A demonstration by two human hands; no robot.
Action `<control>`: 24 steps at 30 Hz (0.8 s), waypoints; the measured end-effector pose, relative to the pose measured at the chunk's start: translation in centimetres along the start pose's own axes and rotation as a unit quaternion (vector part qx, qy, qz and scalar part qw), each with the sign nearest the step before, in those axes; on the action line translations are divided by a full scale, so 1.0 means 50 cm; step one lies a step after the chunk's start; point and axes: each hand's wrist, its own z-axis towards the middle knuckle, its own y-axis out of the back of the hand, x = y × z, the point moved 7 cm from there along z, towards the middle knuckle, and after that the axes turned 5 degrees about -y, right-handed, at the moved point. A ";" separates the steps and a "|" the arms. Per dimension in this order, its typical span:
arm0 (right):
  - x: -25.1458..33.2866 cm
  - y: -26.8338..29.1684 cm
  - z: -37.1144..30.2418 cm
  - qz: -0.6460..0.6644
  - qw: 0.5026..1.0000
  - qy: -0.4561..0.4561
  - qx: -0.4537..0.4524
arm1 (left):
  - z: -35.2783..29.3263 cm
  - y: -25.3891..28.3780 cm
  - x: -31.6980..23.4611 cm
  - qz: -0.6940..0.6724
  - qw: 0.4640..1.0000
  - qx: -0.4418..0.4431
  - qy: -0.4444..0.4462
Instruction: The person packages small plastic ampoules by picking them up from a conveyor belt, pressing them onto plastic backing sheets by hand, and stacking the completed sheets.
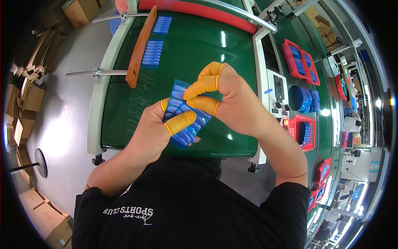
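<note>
Here's the left hand [151, 130], yellow rubber covers on its digits, thumb laid across the glossy blue sheets with rows of pale-blue oval pieces [176, 103], fingers nearly closed and gripping them. In comes the right hand [230, 95], yellow-tipped too, thumb and fingers drawn together over the sheets; whether anything's pinched there, I can't tell. It's all held above the shiny green conveyor belt [207, 45], toward its near edge. Up by the far left corner, two blue oval-patterned sheets [152, 54] lie beside an orange wooden bar [139, 54].
</note>
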 end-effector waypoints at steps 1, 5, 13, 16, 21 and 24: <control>-0.001 -0.003 0.000 0.000 1.000 0.001 0.001 | 0.000 0.000 0.000 -0.001 1.000 0.002 -0.003; -0.003 -0.005 -0.001 -0.006 1.000 0.000 -0.013 | 0.001 0.000 0.003 -0.007 1.000 -0.006 -0.008; -0.007 -0.006 0.003 -0.025 0.999 0.015 -0.037 | 0.001 0.003 0.002 -0.062 0.997 -0.033 -0.039; -0.005 -0.015 -0.004 0.003 0.997 0.000 -0.079 | 0.004 0.009 0.007 -0.086 0.994 -0.033 -0.067; -0.053 0.006 -0.058 -0.008 0.951 -0.037 -0.308 | 0.015 0.035 0.005 -0.124 0.984 -0.083 -0.096; -0.116 -0.064 -0.083 0.280 0.900 -0.215 -0.254 | 0.019 0.045 0.009 -0.118 0.984 -0.097 -0.096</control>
